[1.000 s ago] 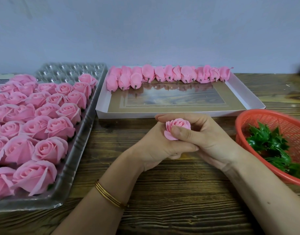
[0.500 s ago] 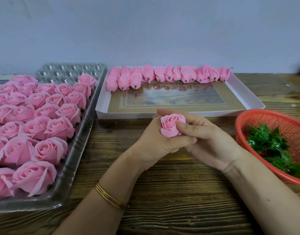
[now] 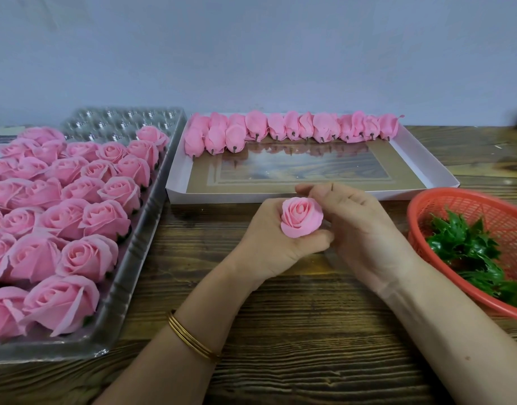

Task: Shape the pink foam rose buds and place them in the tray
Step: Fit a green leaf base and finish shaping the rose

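Dark wood-grain tabletop [image 3: 280, 331] is carrying everything, with a pale wall [image 3: 251, 54] rising behind its far edge. Near the middle, the left hand [image 3: 269, 244] is gripping a foam rose bud [image 3: 301, 217]. Its thumb [image 3: 317, 238] is pressing in under the bud's lower edge, while its other fingers are wrapping round behind, hidden by the petals. The bud is facing up toward the camera, showing its spiral centre.

The right hand [image 3: 365, 229] is lying against the bud's right side with its fingers [image 3: 312, 190] curling inward, the index arching just behind the top petals. Whether they are pinching a petal or only touching it I cannot tell. Gold bangles [image 3: 193, 337] are circling the left wrist.

Just beyond the hands, a white box [image 3: 309, 196] is sitting toward the far edge. A row of closed pink buds [image 3: 292, 128] is lying along its far wall, stubs pointing toward the person.

Along the left edge, a clear plastic tray [image 3: 116, 302] is holding packed rows of opened pink roses [image 3: 84, 255], with bare moulded cells showing at its far end. At the right edge, a red mesh basket [image 3: 421, 206] is holding a heap of green plastic leaves [image 3: 467, 247], well apart from the tray.
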The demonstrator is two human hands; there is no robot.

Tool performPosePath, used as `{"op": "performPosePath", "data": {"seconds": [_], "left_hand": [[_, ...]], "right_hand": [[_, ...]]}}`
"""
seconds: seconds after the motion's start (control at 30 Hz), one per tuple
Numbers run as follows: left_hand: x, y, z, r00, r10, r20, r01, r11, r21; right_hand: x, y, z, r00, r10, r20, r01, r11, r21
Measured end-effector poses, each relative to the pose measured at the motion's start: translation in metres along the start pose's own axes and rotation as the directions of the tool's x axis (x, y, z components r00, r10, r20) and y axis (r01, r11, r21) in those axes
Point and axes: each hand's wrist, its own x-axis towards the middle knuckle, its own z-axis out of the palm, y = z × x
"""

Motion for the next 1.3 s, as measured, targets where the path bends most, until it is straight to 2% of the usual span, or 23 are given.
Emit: {"op": "performPosePath", "data": {"seconds": [0.37, 0.53, 0.77, 0.83, 0.93, 1.07, 1.2, 1.3], "left_hand": [[-0.001, 0.0, 0.001, 1.0, 0.005, 0.021, -0.006, 1.0, 0.024], [0.0, -0.002, 0.0, 1.0, 0.012, 0.019, -0.013, 0.999, 0.043], [0.0, -0.003, -0.001, 1.0, -0.014, 0.003, 0.014, 0.998, 0.06], [0.001, -0.005, -0.002, 1.0, -0.02, 0.004, 0.02, 0.998, 0.067], [0.001, -0.006, 0.0, 0.999, -0.042, 0.028, 0.04, 0.997, 0.058], [0.001, -0.004, 0.001, 0.997, -0.039, 0.067, 0.036, 0.998, 0.05], [-0.001, -0.004, 0.0, 0.996, -0.028, 0.083, 0.025, 0.999, 0.045], [0.0, -0.004, 0.0, 0.992, -0.047, 0.115, 0.043, 0.998, 0.035]], "right_hand": [[-0.001, 0.0, 0.0, 1.0, 0.015, 0.001, -0.015, 1.0, -0.02], [0.0, 0.003, 0.0, 0.999, 0.013, -0.047, -0.014, 1.0, -0.014], [0.0, 0.002, -0.002, 0.979, -0.084, -0.185, 0.07, 0.994, -0.084], [-0.002, -0.001, 0.0, 0.973, -0.162, -0.163, 0.145, 0.983, -0.108], [-0.005, -0.004, 0.004, 0.975, -0.217, -0.051, 0.21, 0.97, -0.125], [-0.009, -0.005, 0.007, 0.98, -0.184, 0.073, 0.196, 0.949, -0.245], [-0.011, -0.006, 0.008, 0.983, -0.147, 0.11, 0.178, 0.914, -0.366], [-0.012, -0.006, 0.009, 0.986, -0.119, 0.113, 0.155, 0.906, -0.393]]}}
